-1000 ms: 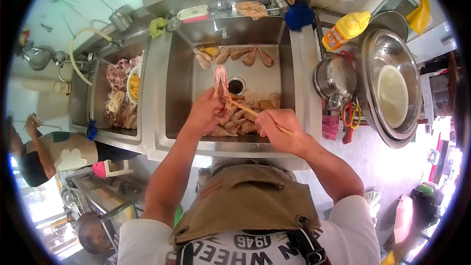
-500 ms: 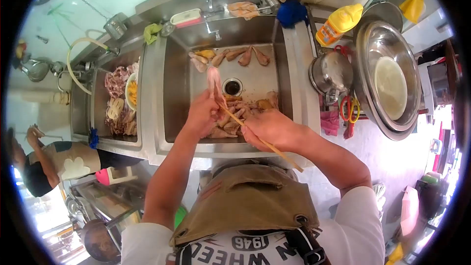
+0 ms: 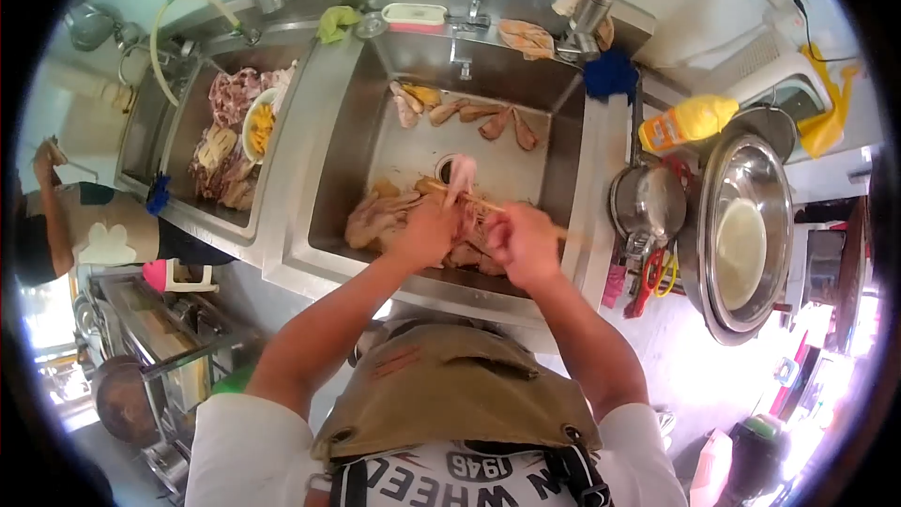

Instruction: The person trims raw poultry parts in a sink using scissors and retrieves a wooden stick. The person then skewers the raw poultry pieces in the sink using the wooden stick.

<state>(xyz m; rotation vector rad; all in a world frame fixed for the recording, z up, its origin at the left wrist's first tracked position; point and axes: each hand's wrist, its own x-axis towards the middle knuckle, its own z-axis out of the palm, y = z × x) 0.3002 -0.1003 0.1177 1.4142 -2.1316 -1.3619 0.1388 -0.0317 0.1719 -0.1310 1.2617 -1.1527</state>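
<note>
My left hand (image 3: 427,233) is closed around a pale pink, limp piece of raw meat (image 3: 461,172), whose upper end sticks out above the fingers. My right hand (image 3: 524,242) grips a thin wooden stick (image 3: 483,203), which crosses at the pink piece; whether it goes into or past it I cannot tell. Both hands are over a heap of raw poultry pieces (image 3: 373,218) in the near part of the steel sink (image 3: 399,148). Several more poultry pieces (image 3: 495,123) lie along the sink's far side. The drain is partly hidden behind the pink piece.
A left-hand basin (image 3: 274,183) holds raw meat and a white bowl (image 3: 251,141) with yellow pieces. On the right stand a yellow bottle (image 3: 690,122), a lidded pot (image 3: 648,202) and large steel bowls (image 3: 781,244). Another person (image 3: 84,221) is at the far left.
My view has shifted. The pink piece and both hands are lower over the heap, and my right hand has turned, with its fingers now bunched higher on the stick.
</note>
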